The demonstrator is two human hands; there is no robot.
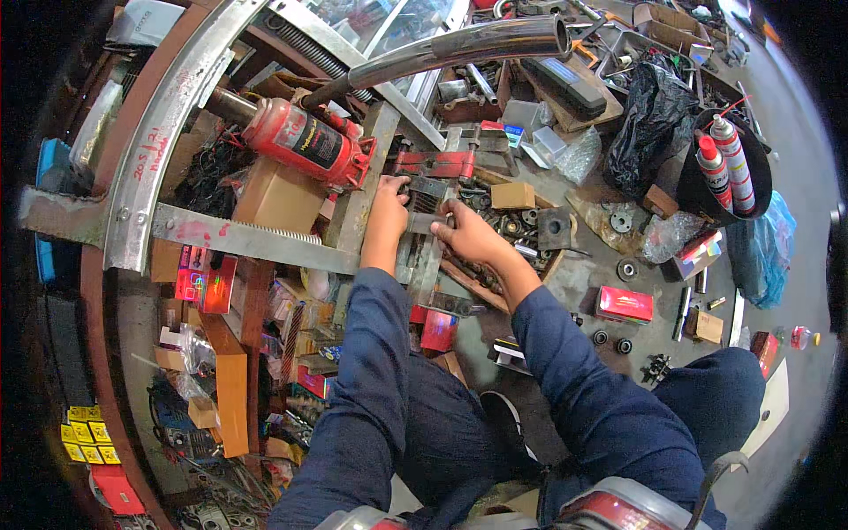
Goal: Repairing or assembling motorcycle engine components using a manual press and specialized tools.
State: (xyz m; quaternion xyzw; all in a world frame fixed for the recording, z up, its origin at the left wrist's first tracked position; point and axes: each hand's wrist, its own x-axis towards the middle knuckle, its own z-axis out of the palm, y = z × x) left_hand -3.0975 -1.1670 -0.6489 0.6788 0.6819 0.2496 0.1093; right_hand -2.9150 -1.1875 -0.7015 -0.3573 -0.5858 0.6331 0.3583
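Note:
My left hand (387, 221) is closed, its fingertips curled against a dark ribbed metal block (431, 187). From the other side my right hand (477, 233) reaches in, thumb and fingers pinching the end of a flat grey metal piece (424, 223). Both hands are over the steel bed of a press. Just beyond them lies a red metal crosspiece (435, 164). To the left, a red bottle jack (305, 144) rests tilted in the frame, with a long shiny tube handle (459, 49) extending to the right above everything. My palms hide part of the metal pieces.
The press's steel frame (256, 243) runs across the left. Right of my hands stand a wooden tray of metal parts (505, 296), a small cardboard box (512, 195), a red box (624, 304) and a black bucket with spray cans (726, 168). Bearings (626, 269) lie on the floor.

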